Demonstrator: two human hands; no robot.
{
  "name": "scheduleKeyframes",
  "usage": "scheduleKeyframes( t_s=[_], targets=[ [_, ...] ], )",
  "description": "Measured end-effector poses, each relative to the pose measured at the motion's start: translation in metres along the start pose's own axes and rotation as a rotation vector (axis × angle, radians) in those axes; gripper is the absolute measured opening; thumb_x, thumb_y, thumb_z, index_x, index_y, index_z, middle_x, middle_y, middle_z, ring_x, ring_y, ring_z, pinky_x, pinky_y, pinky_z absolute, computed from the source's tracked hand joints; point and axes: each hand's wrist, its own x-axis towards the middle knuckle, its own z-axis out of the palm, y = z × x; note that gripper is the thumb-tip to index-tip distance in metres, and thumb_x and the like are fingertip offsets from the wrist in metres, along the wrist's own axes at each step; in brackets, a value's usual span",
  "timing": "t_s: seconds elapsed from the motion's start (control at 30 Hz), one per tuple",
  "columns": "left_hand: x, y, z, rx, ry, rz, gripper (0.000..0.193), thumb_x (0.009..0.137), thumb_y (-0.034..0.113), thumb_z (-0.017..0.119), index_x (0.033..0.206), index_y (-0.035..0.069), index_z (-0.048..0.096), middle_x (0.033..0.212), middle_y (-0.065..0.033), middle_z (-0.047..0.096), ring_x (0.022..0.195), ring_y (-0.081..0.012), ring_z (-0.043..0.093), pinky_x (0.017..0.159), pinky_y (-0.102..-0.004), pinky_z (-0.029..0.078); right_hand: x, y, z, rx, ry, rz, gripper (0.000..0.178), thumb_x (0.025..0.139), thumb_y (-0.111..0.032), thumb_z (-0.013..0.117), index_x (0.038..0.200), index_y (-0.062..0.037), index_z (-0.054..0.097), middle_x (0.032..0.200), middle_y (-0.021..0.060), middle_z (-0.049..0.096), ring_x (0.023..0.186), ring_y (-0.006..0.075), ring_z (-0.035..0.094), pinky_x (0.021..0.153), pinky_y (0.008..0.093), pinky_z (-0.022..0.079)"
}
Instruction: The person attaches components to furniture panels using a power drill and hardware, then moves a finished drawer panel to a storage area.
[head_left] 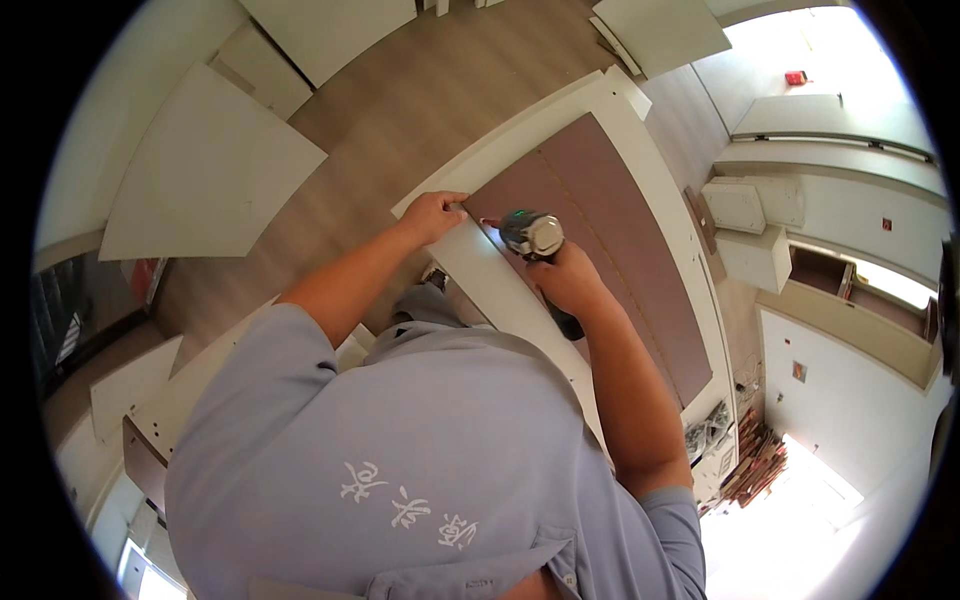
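Beneath everything runs the wood-look floor [400,110], brownish grey, and on it in front of you stretches a long white board assembly [620,90], set slantwise from near your left hand toward the lower right. Within its white borders lies the mauve panel [600,220], directly ahead of you and a little to the right, with a thin pale line running down its length. Off to your left a large white panel [215,165] stands well apart from your work, and a smaller off-white panel [665,35] sits beyond the far end of the assembly. To your right, past the long side, are some white boxes [735,205], and lower down a heap of wood strips [755,460]. Your power drill [520,235], dark with a silvery rear cap and a green accent, is over the panel's left edge, pointing toward your left hand; its light brightens the white border there. You cannot be seen clearly enough at its tip to tell whether it touches the surface. Your right hand [572,278] is wrapped around the drill's grip. Your left hand [435,217], apart from the right, rests at the assembly's left end, fingers reaching to the panel's corner; whether they pinch anything, I cannot tell. Smallest is a red object [795,78], far off at the upper right.
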Motion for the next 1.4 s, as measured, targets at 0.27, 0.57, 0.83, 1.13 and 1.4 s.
scheduleKeyframes(
  t_s=[0.27,0.57,0.83,1.13,1.4],
  targets=[
    [0.015,-0.013,0.005,-0.057,0.038,0.026,0.044,0.090,0.025,0.077,0.132,0.012,0.071,0.094,-0.0074,0.072,0.082,-0.0169,0.066,0.079,-0.0330,0.055,0.021,-0.062,-0.015,-0.314,-0.134,0.077,0.038,0.080,-0.022,0.063,0.111,-0.0012,0.071,0.109,0.0213,0.074,0.106,0.0408,0.069,0.092,0.0464,0.055],
    [0.018,-0.016,0.005,-0.025,0.081,0.059,0.045,0.089,0.025,0.077,0.131,0.011,0.072,0.095,-0.0085,0.073,0.082,-0.0174,0.066,0.079,-0.0329,0.055,0.013,-0.054,-0.004,-0.394,-0.089,0.028,0.037,0.081,-0.023,0.061,0.111,-0.0042,0.072,0.111,0.0213,0.074,0.107,0.0391,0.069,0.093,0.0464,0.055],
    [0.014,-0.012,0.006,0.003,0.080,0.026,0.045,0.088,0.030,0.077,0.129,0.013,0.073,0.095,-0.0097,0.074,0.084,-0.0203,0.068,0.080,-0.0347,0.055,-0.021,-0.022,-0.025,0.004,-0.036,-0.054,0.035,0.082,-0.019,0.063,0.112,-0.0011,0.069,0.100,0.0222,0.073,0.095,0.0381,0.070,0.084,0.0446,0.055],
    [0.023,-0.027,0.019,-0.058,0.159,-0.034,0.042,0.090,0.028,0.077,0.128,0.010,0.074,0.094,-0.0055,0.072,0.084,-0.0155,0.066,0.079,-0.0324,0.054,-0.174,0.212,0.017,0.463,0.313,0.120,0.031,0.080,-0.012,0.072,0.110,-0.0032,0.068,0.093,0.0088,0.070,0.086,0.0200,0.065,0.081,0.0371,0.053],
    [-0.007,-0.005,0.045,0.018,0.429,-0.089,0.038,0.094,0.025,0.072,0.128,0.006,0.071,0.108,-0.0094,0.073,0.096,-0.0183,0.067,0.086,-0.0339,0.054,-0.338,0.396,0.151,1.080,0.926,0.223,0.047,0.080,0.007,0.072,0.126,-0.0016,0.066,0.115,0.0087,0.072,0.100,0.0187,0.068,0.086,0.0333,0.055]
  ],
)
